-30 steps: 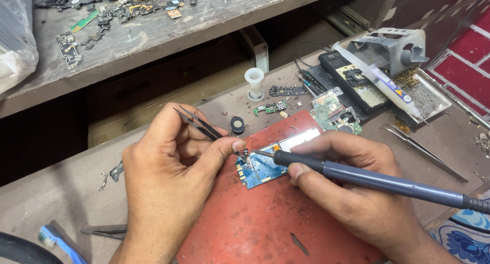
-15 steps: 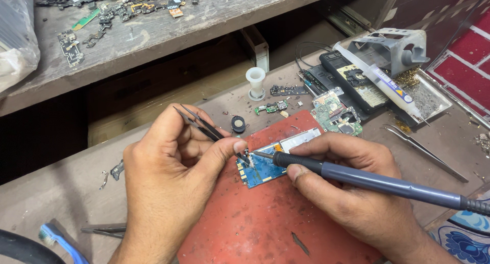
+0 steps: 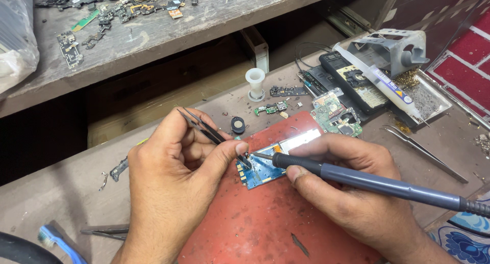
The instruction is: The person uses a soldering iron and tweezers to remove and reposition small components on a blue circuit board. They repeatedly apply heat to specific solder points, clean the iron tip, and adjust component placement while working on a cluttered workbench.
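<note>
The small blue circuit board lies on the red mat, and everything else sits around it. My left hand is pinched on black tweezers, whose tips come down onto the board's near-left corner; my right hand grips a grey soldering iron like a pen, its tip touching the board just beside the tweezer points. The risk I see here is heat and slip: if the iron sits too long, a pad could lift, and if the tweezers twitch, the tiny part (too small for me to make out) could skid off or bridge to a neighbour. My left thumb is also very near the hot tip. Beyond the board, toward the far edge, lie a green circuit board, a white spool and a small black ring; to the board's right rests a second, steel pair of tweezers, and farther off a syringe.
</note>
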